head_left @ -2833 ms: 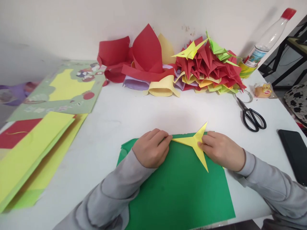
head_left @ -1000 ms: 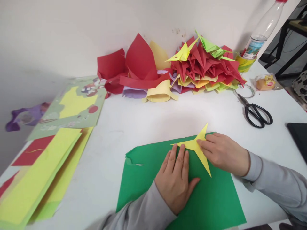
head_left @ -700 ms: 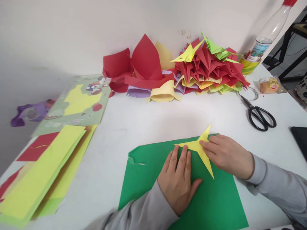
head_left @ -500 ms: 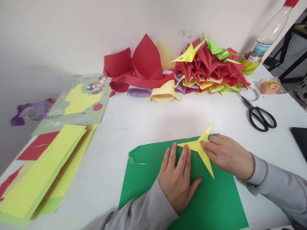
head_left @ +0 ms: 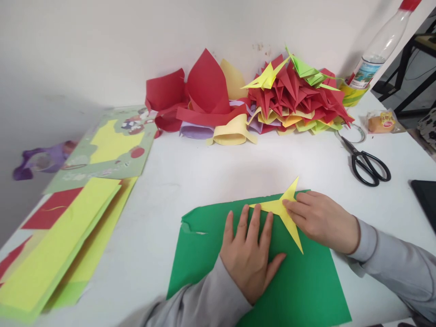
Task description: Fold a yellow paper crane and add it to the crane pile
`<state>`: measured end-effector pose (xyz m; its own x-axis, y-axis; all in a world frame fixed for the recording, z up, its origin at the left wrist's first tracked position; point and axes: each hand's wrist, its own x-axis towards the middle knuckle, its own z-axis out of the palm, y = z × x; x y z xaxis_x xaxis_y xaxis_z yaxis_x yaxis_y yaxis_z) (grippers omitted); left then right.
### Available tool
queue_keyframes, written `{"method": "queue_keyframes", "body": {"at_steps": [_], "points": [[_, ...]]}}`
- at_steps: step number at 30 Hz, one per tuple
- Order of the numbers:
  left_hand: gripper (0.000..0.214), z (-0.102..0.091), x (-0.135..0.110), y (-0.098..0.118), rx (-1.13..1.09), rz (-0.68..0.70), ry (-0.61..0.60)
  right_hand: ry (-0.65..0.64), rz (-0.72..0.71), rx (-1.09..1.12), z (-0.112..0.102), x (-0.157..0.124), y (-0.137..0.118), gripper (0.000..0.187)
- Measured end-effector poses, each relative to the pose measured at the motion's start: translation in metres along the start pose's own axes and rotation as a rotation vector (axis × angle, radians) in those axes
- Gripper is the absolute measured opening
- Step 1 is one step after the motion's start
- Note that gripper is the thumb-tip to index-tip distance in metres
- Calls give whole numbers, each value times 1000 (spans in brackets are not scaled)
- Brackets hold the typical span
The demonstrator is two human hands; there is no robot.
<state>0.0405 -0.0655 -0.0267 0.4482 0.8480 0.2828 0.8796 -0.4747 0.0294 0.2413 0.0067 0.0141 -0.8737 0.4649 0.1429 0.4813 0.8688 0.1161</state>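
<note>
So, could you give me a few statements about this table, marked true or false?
1. The right hand touches the yellow piece. True.
2. The left hand is clenched in a fist. False: the left hand has its fingers spread.
3. The scissors lie apart from both hands. True.
4. The green sheet covers the yellow piece. False: the yellow piece lies over the green sheet.
5. The bottle's cap is blue. False: the bottle has a red cap.

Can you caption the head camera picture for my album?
Left hand and right hand on three-pointed yellow paper, over a green sheet.
</note>
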Motion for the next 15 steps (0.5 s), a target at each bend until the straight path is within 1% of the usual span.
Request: {"method": "queue_keyframes", "body": {"at_steps": [3, 9, 15], "points": [[65, -2, 2, 0, 14, 2, 26, -3, 0, 3, 0, 0, 1, 25], [69, -10, 8, -8, 61, 79, 22, 9, -8, 11, 2, -1, 1, 26], [74, -10, 12, -14, 80, 108, 26, 2, -2, 6, 3, -1, 1, 26]]}}
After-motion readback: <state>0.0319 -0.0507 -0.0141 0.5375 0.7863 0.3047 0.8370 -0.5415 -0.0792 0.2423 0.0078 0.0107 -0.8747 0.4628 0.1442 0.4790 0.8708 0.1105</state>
